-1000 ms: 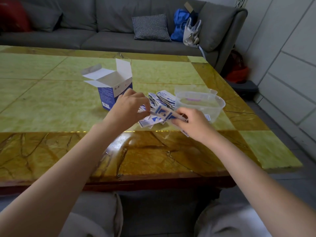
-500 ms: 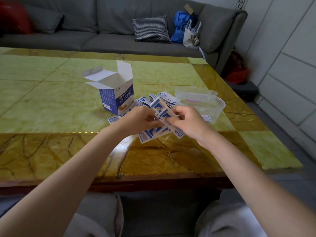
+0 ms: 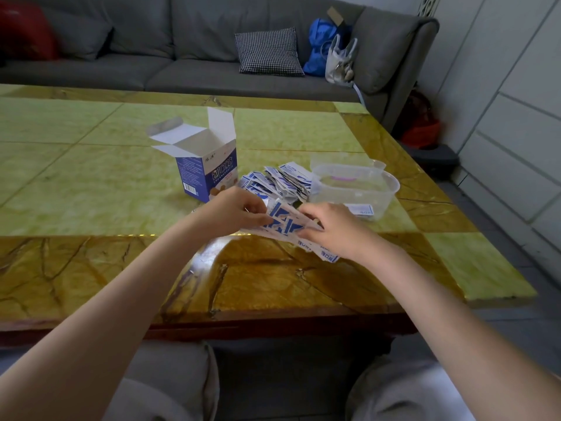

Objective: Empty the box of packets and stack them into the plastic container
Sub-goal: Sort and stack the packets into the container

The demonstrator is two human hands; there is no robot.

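Observation:
A blue and white box (image 3: 209, 173) stands upright on the table with its top flaps open. Right of it lies a loose pile of blue and white packets (image 3: 280, 180). A clear plastic container (image 3: 355, 189) sits further right, touching the pile. In front of the pile both hands hold a fanned bunch of packets (image 3: 285, 223) just above the table: my left hand (image 3: 233, 212) pinches its left end and my right hand (image 3: 332, 226) grips its right end. One packet (image 3: 362, 209) lies by the container's near wall.
The green and amber stone table (image 3: 106, 192) stretches left and toward me. A clear lid (image 3: 343, 159) lies behind the container. A grey sofa (image 3: 182, 56) with a checked cushion and bags stands beyond the table. My knees show below the near edge.
My left hand left the box side and joined my right hand on the bunch of packets. Both hands drew the bunch toward me, then lowered it closer to the table.

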